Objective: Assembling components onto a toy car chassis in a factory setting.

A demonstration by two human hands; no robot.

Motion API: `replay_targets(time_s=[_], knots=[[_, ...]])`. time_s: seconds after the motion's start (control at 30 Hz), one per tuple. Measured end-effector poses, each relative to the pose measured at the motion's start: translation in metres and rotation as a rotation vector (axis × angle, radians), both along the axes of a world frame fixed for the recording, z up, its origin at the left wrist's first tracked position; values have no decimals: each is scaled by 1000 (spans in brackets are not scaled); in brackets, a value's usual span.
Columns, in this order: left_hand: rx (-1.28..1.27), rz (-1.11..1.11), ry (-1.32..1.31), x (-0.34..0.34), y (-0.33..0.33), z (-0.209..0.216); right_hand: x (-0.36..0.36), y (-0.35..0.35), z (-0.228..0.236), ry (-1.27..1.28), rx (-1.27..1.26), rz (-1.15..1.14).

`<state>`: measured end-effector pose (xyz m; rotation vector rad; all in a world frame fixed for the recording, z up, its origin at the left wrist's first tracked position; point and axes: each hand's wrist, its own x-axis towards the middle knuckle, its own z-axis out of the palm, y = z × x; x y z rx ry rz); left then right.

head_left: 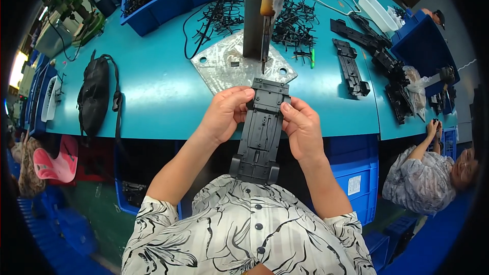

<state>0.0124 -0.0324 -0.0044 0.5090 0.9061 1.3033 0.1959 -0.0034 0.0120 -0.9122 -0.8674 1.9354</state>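
Both my hands grip a black plastic toy car chassis (260, 125) by the two sides of its far end. My left hand (224, 113) has its thumb on the left edge, and my right hand (301, 126) presses its thumb on the right edge; the other fingers are partly hidden behind the part. The chassis points away from me, its near end with wheel-arch shapes close to my shirt. Just beyond its far end hangs a soldering-iron-like tool (265, 35) with an orange handle and thin metal tip, over a scratched metal plate (219, 66).
Small black plastic parts (295, 25) lie heaped behind the stand, near a green stick (313, 58). A blue bin (178, 1) holds more. At right are another chassis (350, 66) and a white tray (378, 11). A black bag (94, 94) lies left. A co-worker (425, 178) sits at right.
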Motion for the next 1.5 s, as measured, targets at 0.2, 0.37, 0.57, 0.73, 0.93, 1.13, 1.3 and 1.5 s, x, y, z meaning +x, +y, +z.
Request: replay_targets(time_s=[0.2,0.37,0.57,0.73,0.93,1.13,1.3,1.5], knots=[[24,-31,5,-8,13,-1,-6,0,-3,29,58,-68],[56,-77,-21,-13,21,3,-9,-1,-3,41,100,-105],[72,-72,-44,-16,26,0,-13,-3,-2,55,108,-125],[90,-85,-73,-19,27,-3,-15,-4,-2,27,139,-138],[110,-129,-91,-21,27,-1,-16,-6,2,0,166,-152],[102,-112,-145,-18,27,1,-16,-5,3,-12,162,-145],[103,-108,-156,-18,27,1,-17,-6,7,-3,165,-142],[90,-83,-158,-16,26,5,-17,-6,7,-16,171,-138]])
